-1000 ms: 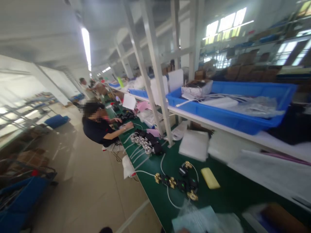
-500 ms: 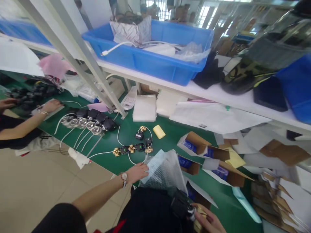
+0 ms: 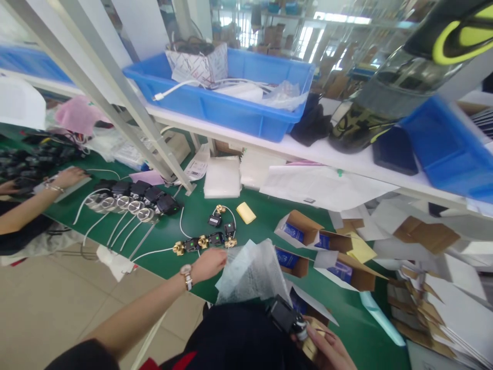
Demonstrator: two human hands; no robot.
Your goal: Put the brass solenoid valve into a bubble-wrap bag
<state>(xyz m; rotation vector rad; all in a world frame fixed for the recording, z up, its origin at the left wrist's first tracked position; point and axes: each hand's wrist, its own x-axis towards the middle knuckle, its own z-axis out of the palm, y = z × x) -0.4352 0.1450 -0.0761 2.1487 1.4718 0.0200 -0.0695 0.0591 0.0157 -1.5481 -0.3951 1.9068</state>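
My left hand (image 3: 209,264), with a watch on the wrist, is closed at the left edge of a translucent bubble-wrap bag (image 3: 254,270); its fingertips are partly hidden there. Low in the view, my right hand (image 3: 330,348) grips a motorized ball valve (image 3: 284,314) with a black actuator housing and a brass body. The valve is close in front of my dark clothing, right of the bag. Beyond my left hand, several small black-and-brass valves (image 3: 215,239) with white cables lie on the green bench.
Open cartons (image 3: 298,229) with blue packets stand right of the bag. A yellow pad (image 3: 245,213) lies behind it. Several larger valves (image 3: 135,206) are lined up at left, near a co-worker's hand (image 3: 69,177). A shelf with a blue bin (image 3: 231,110) spans the back. Flattened cartons (image 3: 454,308) are piled at right.
My left hand has shifted slightly left and up, its fingers drawn in at the bag's edge. The bag stands up more. My right hand still holds the valve, and the camera view has turned slightly right.
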